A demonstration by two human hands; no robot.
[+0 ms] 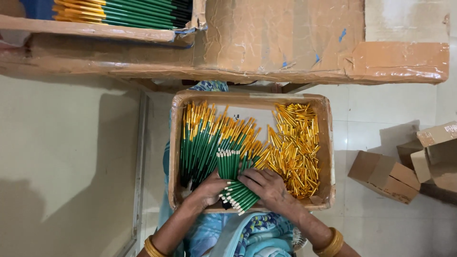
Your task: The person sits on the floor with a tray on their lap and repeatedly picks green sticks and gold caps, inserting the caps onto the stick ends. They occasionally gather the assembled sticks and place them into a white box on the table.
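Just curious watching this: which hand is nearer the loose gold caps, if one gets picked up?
Probably the right hand: it rests beside the gold caps, while the left hand sits by the green pens.

Bright, even light; soft shadows on the floor; sharp focus.

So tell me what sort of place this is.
Probably a small pen-assembly workshop. A worn cardboard tray on the lap holds green pen bodies and loose gold caps; small cartons sit on the tiled floor.
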